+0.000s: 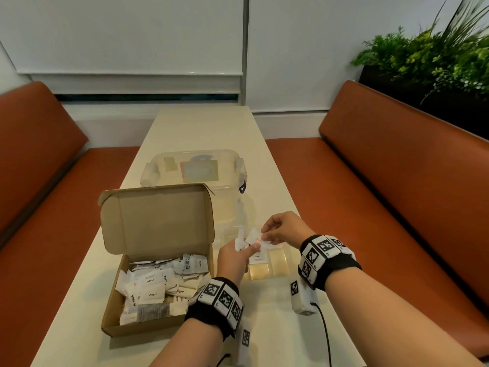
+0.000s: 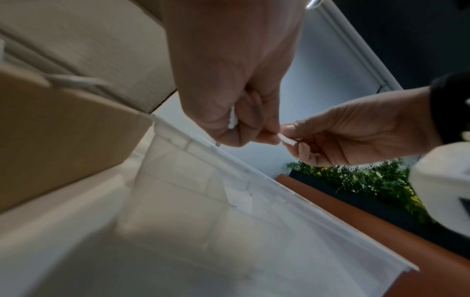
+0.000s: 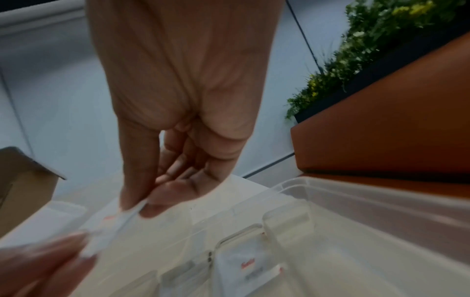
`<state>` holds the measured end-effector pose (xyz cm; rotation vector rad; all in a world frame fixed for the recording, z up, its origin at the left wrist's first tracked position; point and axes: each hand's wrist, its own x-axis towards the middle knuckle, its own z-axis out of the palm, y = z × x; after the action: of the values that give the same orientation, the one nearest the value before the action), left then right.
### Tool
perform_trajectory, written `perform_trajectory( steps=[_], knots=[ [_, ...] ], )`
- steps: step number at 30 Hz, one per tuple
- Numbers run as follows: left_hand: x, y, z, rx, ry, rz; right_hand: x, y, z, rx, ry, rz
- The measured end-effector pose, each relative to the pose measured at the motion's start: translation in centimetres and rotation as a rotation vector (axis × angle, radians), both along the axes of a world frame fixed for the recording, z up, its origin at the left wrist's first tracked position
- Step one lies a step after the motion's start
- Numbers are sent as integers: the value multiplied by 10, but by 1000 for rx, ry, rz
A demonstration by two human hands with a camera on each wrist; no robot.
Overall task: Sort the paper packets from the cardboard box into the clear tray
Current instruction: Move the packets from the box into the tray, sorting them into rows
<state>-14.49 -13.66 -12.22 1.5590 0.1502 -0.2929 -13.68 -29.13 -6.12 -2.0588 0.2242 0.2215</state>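
An open cardboard box (image 1: 158,221) on the left of the table holds several white paper packets (image 1: 154,290). Just right of it lies the clear tray (image 1: 280,262), with a Pepper packet (image 1: 258,256) in one compartment. Above the tray my left hand (image 1: 248,251) grips a few white packets (image 1: 240,241). My right hand (image 1: 264,236) pinches the far corner of one red-printed packet (image 1: 254,238) that the left thumb also holds. The left wrist view shows both hands pinching that packet (image 2: 287,140). In the right wrist view, thumb and forefinger of the right hand (image 3: 134,211) nip the packet (image 3: 109,231) above the tray (image 3: 356,193).
A clear lidded tub (image 1: 158,170) stands behind the box. Orange benches (image 1: 397,181) flank the table, with plants (image 1: 436,54) at the back right. A white marker block with a black cable (image 1: 304,300) lies near the front edge, and another (image 1: 245,340) lies by my left forearm.
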Motion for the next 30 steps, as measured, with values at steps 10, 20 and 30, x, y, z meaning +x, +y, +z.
perform_trajectory(
  steps=[10, 20, 30],
  knots=[
    [-1, 11, -1, -179, 135, 71, 30, -24, -4, -692, 152, 61],
    [-1, 11, 2, -181, 158, 54, 47, 2, -19, -926, 218, 177],
    [1, 13, 2, -168, 165, 43, 48, 6, -24, -965, 268, 267]
  ],
)
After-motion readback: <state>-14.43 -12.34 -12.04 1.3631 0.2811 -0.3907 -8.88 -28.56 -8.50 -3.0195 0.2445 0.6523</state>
